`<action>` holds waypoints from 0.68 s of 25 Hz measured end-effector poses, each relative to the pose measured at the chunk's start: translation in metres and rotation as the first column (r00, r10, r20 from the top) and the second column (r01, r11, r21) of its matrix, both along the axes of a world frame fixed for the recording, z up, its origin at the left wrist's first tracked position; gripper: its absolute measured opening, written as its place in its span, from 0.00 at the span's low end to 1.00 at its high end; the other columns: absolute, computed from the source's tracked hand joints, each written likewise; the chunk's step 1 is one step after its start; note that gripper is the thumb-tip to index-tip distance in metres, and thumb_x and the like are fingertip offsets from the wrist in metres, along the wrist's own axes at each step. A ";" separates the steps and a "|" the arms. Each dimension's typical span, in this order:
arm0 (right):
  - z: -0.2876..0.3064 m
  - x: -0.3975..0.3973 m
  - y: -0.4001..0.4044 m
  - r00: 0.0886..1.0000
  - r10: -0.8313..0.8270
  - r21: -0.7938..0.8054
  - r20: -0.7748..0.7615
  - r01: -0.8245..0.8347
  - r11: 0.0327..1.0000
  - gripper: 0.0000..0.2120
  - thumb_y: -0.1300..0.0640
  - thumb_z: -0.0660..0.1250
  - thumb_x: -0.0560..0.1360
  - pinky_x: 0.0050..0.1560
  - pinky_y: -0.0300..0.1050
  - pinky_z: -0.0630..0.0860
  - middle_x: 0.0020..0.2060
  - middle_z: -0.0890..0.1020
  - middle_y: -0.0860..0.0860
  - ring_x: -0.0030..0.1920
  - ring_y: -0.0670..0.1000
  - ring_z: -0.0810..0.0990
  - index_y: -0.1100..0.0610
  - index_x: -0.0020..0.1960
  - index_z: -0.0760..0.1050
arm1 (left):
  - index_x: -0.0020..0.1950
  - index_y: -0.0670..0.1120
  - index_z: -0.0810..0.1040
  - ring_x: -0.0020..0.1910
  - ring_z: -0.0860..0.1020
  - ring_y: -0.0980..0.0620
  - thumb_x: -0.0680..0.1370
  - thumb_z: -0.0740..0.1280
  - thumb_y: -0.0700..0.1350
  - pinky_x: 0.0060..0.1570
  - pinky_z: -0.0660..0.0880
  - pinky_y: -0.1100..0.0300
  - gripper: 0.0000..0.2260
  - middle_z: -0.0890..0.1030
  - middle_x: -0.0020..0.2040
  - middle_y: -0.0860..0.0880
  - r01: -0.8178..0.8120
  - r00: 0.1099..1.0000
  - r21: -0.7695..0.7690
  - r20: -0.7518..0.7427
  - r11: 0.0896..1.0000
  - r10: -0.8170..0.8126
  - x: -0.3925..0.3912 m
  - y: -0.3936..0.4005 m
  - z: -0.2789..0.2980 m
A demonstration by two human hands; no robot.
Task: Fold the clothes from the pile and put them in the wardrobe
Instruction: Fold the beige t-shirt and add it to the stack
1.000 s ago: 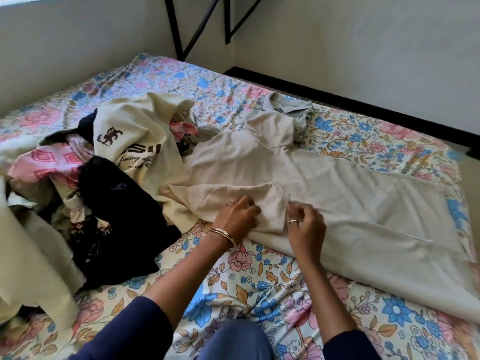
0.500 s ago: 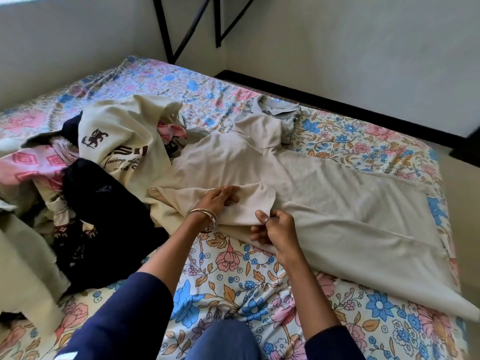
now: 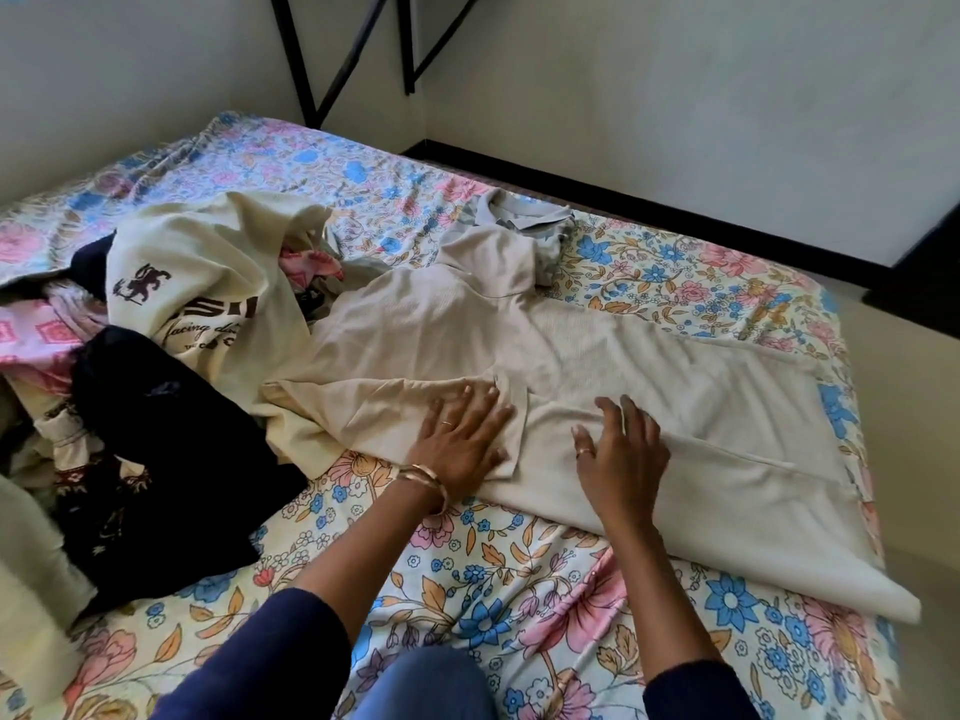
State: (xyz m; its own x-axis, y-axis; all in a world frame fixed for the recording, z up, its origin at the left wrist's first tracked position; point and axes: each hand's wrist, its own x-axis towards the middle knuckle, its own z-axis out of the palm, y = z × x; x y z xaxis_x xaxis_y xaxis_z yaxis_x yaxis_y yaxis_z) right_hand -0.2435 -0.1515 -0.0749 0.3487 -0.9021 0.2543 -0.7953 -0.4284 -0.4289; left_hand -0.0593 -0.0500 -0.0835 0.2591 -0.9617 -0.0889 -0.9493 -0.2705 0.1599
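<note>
A long beige garment (image 3: 623, 387) with a grey collar lies spread across the floral bed, its skirt reaching the right edge. One sleeve is folded over the body near me. My left hand (image 3: 462, 444) lies flat on that folded sleeve, fingers straight. My right hand (image 3: 621, 454) rests on the garment just to the right, fingers spread and relaxed. To the left sits the pile of clothes (image 3: 130, 366): a cream printed top (image 3: 208, 283), a dark garment (image 3: 171, 449) and pink patterned cloth (image 3: 36, 335).
The bed with its floral sheet (image 3: 519, 589) fills the view; its right edge drops to the floor (image 3: 914, 459). White walls stand behind, with a black metal frame (image 3: 358, 59) in the corner. My knee (image 3: 426, 688) is at the near edge.
Both hands have let go of the sleeve hem they were pinching and now lie flat on the garment. The sleeve has settled folded over the body.
</note>
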 end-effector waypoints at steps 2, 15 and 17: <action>-0.026 -0.014 -0.002 0.977 0.038 -0.055 -0.211 -0.051 0.997 0.26 0.40 0.55 0.78 0.67 0.60 0.62 0.71 0.71 0.58 0.71 0.61 0.68 0.51 0.71 0.71 | 0.75 0.60 0.32 0.75 0.30 0.47 0.72 0.28 0.68 0.73 0.35 0.39 0.33 0.30 0.76 0.53 0.067 0.997 0.053 0.035 0.996 -0.069 0.002 0.000 -0.006; 0.027 -0.036 -0.092 0.996 -0.078 0.014 -0.039 0.078 0.997 0.11 0.56 0.63 0.78 0.54 0.52 0.71 0.54 0.82 0.56 0.58 0.60 0.76 0.56 0.57 0.79 | 0.59 0.54 0.77 0.57 0.78 0.43 0.79 0.61 0.54 0.58 0.69 0.51 0.12 0.80 0.57 0.46 -0.006 0.983 -0.012 0.181 1.000 0.008 0.002 -0.098 0.065; 0.028 -0.051 -0.147 0.991 -0.134 -0.028 0.023 0.135 0.990 0.13 0.64 0.63 0.77 0.56 0.53 0.71 0.55 0.81 0.59 0.59 0.62 0.74 0.60 0.61 0.77 | 0.60 0.49 0.79 0.57 0.77 0.41 0.77 0.65 0.45 0.57 0.73 0.49 0.12 0.79 0.57 0.44 0.039 0.999 -0.218 0.028 0.975 -0.034 0.009 -0.147 0.061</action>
